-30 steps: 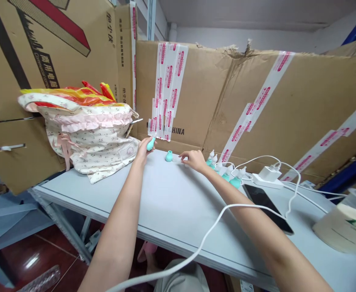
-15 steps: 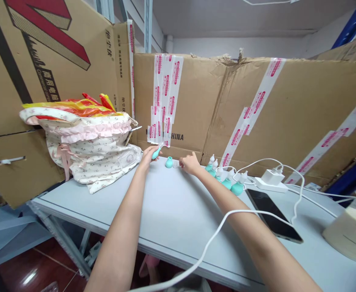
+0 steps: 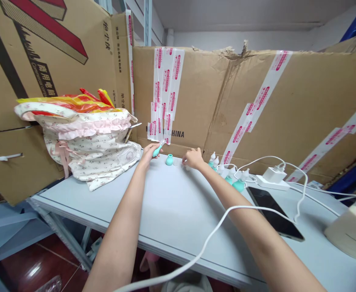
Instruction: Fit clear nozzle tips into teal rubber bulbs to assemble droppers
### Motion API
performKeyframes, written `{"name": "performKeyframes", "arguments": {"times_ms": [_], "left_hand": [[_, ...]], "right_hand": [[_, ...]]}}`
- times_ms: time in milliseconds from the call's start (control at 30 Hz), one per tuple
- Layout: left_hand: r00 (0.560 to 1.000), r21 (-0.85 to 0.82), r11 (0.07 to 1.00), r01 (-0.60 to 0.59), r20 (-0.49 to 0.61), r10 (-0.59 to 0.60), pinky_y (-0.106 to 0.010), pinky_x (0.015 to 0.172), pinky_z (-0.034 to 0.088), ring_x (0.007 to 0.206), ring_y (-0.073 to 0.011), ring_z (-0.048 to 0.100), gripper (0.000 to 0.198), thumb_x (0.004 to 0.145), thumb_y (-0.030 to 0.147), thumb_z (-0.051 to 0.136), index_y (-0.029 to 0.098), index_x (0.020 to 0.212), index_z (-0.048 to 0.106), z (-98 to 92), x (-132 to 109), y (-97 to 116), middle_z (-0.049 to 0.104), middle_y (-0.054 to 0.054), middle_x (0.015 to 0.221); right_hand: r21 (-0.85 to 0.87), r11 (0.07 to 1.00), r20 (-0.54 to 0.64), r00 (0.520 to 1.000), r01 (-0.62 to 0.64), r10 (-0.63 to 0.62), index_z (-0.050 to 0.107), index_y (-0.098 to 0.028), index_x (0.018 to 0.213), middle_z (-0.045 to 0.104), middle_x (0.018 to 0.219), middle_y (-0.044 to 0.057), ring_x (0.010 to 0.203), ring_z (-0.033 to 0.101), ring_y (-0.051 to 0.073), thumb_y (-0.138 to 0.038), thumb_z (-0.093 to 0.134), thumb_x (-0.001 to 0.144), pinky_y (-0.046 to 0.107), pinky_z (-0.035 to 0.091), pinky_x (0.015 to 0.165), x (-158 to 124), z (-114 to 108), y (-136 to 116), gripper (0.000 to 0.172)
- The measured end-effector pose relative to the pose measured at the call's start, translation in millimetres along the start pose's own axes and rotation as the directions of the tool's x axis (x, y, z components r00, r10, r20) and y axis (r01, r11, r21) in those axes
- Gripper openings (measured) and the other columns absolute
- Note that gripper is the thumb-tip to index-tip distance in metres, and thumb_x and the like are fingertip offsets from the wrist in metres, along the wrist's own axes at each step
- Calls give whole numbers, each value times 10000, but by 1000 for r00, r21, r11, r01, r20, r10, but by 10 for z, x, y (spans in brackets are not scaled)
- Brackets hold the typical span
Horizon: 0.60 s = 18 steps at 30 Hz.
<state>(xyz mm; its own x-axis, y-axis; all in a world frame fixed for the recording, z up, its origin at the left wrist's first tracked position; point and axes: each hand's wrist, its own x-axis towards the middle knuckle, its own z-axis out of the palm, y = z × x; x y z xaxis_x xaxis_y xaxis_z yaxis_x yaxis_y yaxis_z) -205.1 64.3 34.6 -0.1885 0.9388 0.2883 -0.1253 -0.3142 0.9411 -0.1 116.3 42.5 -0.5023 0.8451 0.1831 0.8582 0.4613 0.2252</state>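
Observation:
My left hand is wrapped round a teal nasal aspirator, whose clear nozzle points up and to the right. A loose teal bulb with an open neck stands upright on the table just right of that hand. Beside the bulb lies a small clear piece. My right hand is bent down at the tabletop, fingers pinched on a small clear plastic tip, which is partly covered by the fingers. Right of it stand several teal aspirators with clear nozzles, partly behind my right forearm.
A floral cloth bag sits on the table's left. Cardboard walls the back. To the right are a phone, a white charger and a plastic jug. A white cable crosses above the right forearm.
My right hand has shifted slightly right, and its fingers have curled down onto a clear tip. My left hand keeps holding the aspirator. The view has tilted slightly.

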Motion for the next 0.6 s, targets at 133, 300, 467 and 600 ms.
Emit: {"name": "performKeyframes", "arguments": {"times_ms": [133,300,467,600], "left_hand": [[1000,9,1000,18,-17,-18,-170,440,351,466,-60,486,307,658,416,600,150,812,582,9,-10,16,634,-25,704],[1000,2,1000,23,-12,-23,-177,440,357,466,-66,492,320,653,412,605,149,835,587,3,5,11,635,-28,702],[999,-11,999,38,-31,-38,-178,430,362,452,-66,486,316,650,389,614,141,843,582,7,9,12,630,-28,682],[999,5,999,33,-26,-33,-174,425,360,456,-64,486,322,652,388,615,135,850,585,28,-11,30,631,-31,687]], "right_hand": [[-53,998,9,999,37,-36,712,-240,826,592,1039,115,1031,415,265,-361,632,696,406,229,883,-17,73,-64,195],[-68,997,-1,999,44,-44,711,-222,826,594,1017,122,1015,417,264,-286,604,710,408,238,881,-9,99,-103,170],[-58,997,38,999,41,-39,712,-221,798,612,1008,116,1010,436,268,-274,640,678,408,233,881,-7,43,-92,150],[19,999,-17,999,-42,43,701,-242,821,633,975,93,988,474,264,-353,607,715,411,247,859,25,-13,-50,180]]}}
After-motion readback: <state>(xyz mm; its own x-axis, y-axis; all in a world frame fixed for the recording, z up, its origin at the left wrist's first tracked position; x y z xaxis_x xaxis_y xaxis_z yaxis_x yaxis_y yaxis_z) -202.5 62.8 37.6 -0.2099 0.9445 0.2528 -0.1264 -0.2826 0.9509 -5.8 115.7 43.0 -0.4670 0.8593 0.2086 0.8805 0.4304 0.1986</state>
